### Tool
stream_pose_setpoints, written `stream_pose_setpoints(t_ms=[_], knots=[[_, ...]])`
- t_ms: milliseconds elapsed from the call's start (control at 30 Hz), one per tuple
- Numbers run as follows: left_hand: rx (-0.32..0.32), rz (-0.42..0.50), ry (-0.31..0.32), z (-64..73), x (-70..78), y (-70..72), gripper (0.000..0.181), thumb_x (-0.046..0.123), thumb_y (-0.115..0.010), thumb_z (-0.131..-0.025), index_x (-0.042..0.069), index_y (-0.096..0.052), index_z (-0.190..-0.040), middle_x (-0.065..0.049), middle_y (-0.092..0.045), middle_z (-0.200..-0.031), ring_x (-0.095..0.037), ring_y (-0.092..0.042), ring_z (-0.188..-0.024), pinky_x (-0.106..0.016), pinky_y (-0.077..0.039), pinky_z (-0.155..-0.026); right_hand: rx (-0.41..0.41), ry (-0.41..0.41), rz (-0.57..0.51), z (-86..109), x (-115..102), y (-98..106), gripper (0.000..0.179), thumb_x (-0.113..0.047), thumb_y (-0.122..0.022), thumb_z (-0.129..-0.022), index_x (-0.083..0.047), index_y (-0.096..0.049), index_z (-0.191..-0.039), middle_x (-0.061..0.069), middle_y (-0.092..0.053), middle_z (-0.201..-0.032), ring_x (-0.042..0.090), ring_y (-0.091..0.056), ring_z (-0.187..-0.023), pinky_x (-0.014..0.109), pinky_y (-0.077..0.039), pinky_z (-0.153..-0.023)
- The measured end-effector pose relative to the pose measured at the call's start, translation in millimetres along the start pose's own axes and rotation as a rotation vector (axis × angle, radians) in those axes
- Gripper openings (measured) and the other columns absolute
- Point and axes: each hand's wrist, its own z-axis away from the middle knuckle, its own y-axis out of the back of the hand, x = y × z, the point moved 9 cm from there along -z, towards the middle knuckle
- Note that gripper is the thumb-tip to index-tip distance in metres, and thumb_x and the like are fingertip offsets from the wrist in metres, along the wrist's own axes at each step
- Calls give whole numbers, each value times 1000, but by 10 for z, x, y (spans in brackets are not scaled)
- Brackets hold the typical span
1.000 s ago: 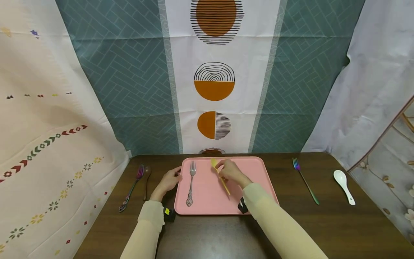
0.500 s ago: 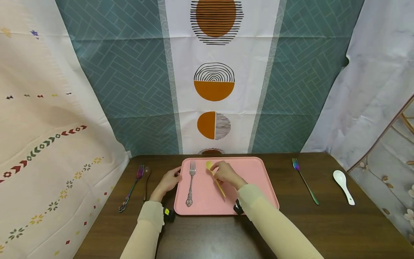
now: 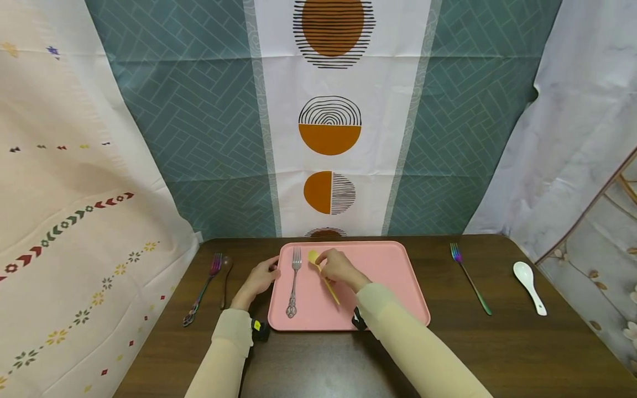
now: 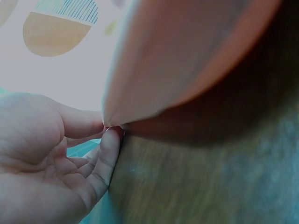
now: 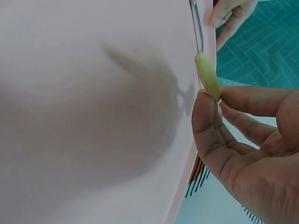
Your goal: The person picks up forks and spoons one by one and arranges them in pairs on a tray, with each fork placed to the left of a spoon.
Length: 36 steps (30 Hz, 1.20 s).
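Observation:
My right hand (image 3: 340, 268) pinches a yellow spoon (image 3: 330, 290) between thumb and fingers, above the pink tray (image 3: 378, 287). The spoon slants, its bowl toward the back left and its handle toward the front right. In the right wrist view the yellow spoon (image 5: 208, 77) is seen nearly end-on, its shadow falling on the tray. A silver fork (image 3: 293, 284) with an ornate handle lies on the tray's left part, left of the spoon. At the tray's left edge, my left hand (image 3: 260, 279) holds the rim; the left wrist view shows thumb and fingertip pinching the tray's edge (image 4: 140, 93).
Left of the tray, a purple-and-rainbow fork (image 3: 203, 293) and a brown wooden spoon (image 3: 225, 284) lie on the dark wooden table (image 3: 308, 365). To the right are a rainbow fork (image 3: 470, 279) and a white spoon (image 3: 530, 287). A patterned curtain (image 3: 219, 138) hangs behind.
The right hand has carried the yellow spoon leftward across the tray, closer to the silver fork. The left hand and the tray stay in place.

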Motion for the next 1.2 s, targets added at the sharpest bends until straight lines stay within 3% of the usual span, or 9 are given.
stream_pose_setpoints(t_ms=[233,467,533,567,633,700,767,967,1200], knots=[[2,-3,-6,7,2,4,52,6,-54,-104,-5,-44,-154,-14,-58,-108,-28,-57,-97,-39,-48,-84,-6,8,131,-51,-42,-100,43,17,-58,-83,3,-71,-121,20,-68,-103,13,-53,-51,24,-45,-48],[0,-9,-6,7,-6,-3,53,6,-54,-103,-6,-44,-154,-15,-58,-111,-28,-56,-99,-40,-46,-85,-2,77,306,-83,-101,-176,38,12,-58,-86,4,-75,-119,16,-73,-120,21,-58,-85,25,-46,-67],[-1,-9,-5,3,-6,-2,53,6,-54,-103,-5,-44,-154,-15,-58,-111,-28,-56,-99,-40,-45,-85,2,99,312,-89,-121,-193,34,13,-57,-84,4,-78,-110,13,-75,-109,21,-57,-81,25,-46,-65],[-1,-11,-7,0,-3,0,53,6,-53,-103,-5,-44,-154,-15,-58,-111,-28,-56,-98,-40,-45,-85,4,109,311,-94,-133,-202,28,14,-56,-83,3,-78,-97,10,-74,-95,20,-55,-75,24,-44,-62],[-1,-9,-5,-7,-8,1,53,6,-54,-103,-4,-44,-154,-14,-58,-111,-28,-55,-97,-40,-43,-84,11,117,307,-110,-147,-218,23,16,-55,-81,-1,-68,-71,4,-60,-69,15,-45,-62,23,-37,-54],[-2,-12,-5,-10,-16,2,53,6,-53,-103,-4,-44,-155,-14,-57,-110,-27,-55,-95,-40,-42,-84,17,113,301,-131,-142,-238,34,17,-55,-80,-8,-50,-57,0,-40,-57,12,-34,-53,23,-30,-49],[-1,-17,-9,-14,-18,7,53,6,-53,-103,-5,-44,-154,-14,-57,-110,-27,-55,-95,-40,-42,-84,20,89,284,-151,-131,-260,42,16,-55,-81,-12,-41,-55,-2,-32,-55,11,-30,-48,22,-27,-46],[5,-15,-3,-26,-31,16,54,6,-53,-102,-3,-45,-155,-12,-58,-107,-24,-55,-91,-38,-42,-81,63,8,253,-168,-132,-274,26,14,-57,-83,-5,-62,-65,5,-53,-64,14,-45,-50,23,-37,-45],[-1,-13,-8,-17,-28,7,53,6,-53,-102,-4,-45,-154,-13,-59,-108,-24,-55,-91,-38,-43,-81,96,-48,230,-135,-148,-307,26,15,-59,-84,-6,-54,-68,8,-50,-65,21,-51,-56,27,-42,-47]])
